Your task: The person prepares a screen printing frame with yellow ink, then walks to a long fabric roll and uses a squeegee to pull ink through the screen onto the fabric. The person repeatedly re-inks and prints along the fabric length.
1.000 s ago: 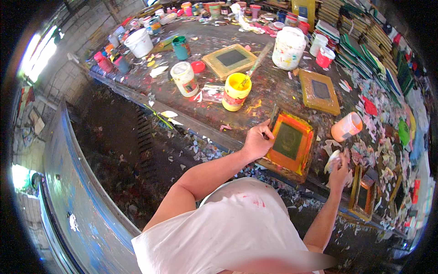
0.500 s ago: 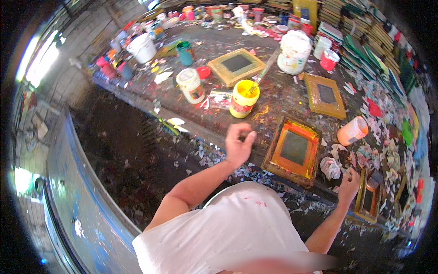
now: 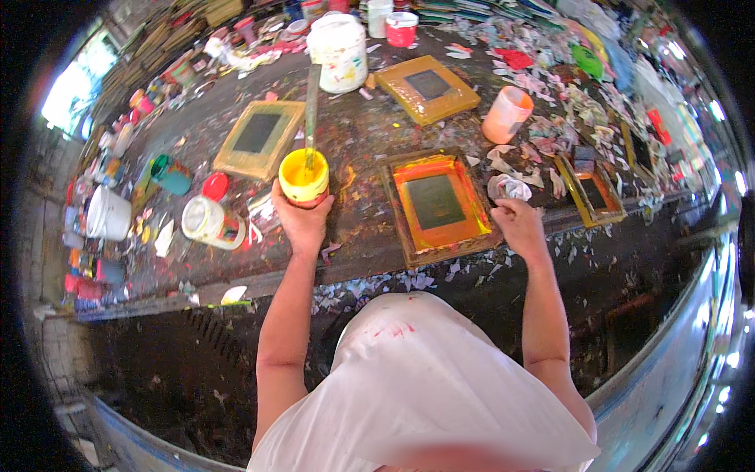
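Observation:
My left hand [image 3: 301, 224] is wrapped round the lower part of a yellow paint jar [image 3: 292, 179], which stands upright with a long flat stick [image 3: 311, 118] leaning in it. My right hand [image 3: 519, 224] is closed, thumb and fingers pinched together, at the near edge of a crumpled pale rag or paper [image 3: 510, 187]. Whether anything is between those fingertips cannot be made out. Between my hands lies a wooden screen-printing frame [image 3: 400, 236], its dark mesh window bordered by orange and yellow paint.
Two more framed screens, one left [image 3: 225, 162] and one farther back [image 3: 456, 105], lie on the paint-stained table. An orange-tinted jar [image 3: 506, 118], a big white bucket [image 3: 338, 55], a white jar [image 3: 206, 224] and a green jar [image 3: 171, 175] stand around. Paper scraps litter the right.
My view has swung to the right. My left hand, formerly holding nothing, has reached the yellow jar and taken hold of it. My right hand has come closer to the crumpled rag or paper.

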### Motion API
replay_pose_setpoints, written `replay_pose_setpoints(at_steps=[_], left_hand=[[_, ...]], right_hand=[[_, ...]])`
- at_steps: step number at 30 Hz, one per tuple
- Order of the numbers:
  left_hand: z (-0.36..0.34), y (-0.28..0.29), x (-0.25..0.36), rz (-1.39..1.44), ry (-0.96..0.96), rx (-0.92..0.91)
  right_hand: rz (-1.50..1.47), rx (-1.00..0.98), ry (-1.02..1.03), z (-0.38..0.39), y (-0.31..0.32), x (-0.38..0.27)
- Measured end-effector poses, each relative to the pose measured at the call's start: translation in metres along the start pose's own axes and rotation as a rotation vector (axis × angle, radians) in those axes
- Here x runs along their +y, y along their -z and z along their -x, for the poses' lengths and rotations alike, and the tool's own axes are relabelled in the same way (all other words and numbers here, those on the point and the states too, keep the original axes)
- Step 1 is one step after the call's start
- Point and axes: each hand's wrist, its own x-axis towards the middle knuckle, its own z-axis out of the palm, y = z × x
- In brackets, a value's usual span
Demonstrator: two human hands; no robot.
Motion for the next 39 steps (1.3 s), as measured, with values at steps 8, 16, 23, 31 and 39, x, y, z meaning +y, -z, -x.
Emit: replay_pose_setpoints(at_steps=[8,16,23,31,39], left_hand=[[-0.008,0.005,0.005,-0.010,0.023,-0.025],[-0.009,0.011,-0.001,0.071,0.039,-0.033],[-0.009,0.026,0.013,0.185,0.025,-0.083],[0.008,0.046,0.068,0.100,-0.144,-0.232],[0.004,0.007,0.096,-0.214,-0.398,-0.291]], right_hand=[[0.126,-0.007,-0.019,-0.026,-0.045,-0.013],[0.048,0.180,0.003,-0.014,-0.045,-0.035],[0.011,0.384,0.081,-0.083,-0.077,-0.051],[0.065,0.301,0.063,-0.128,-0.119,-0.017],[-0.925,-0.369,0.349,-0.124,-0.046,-0.059]])
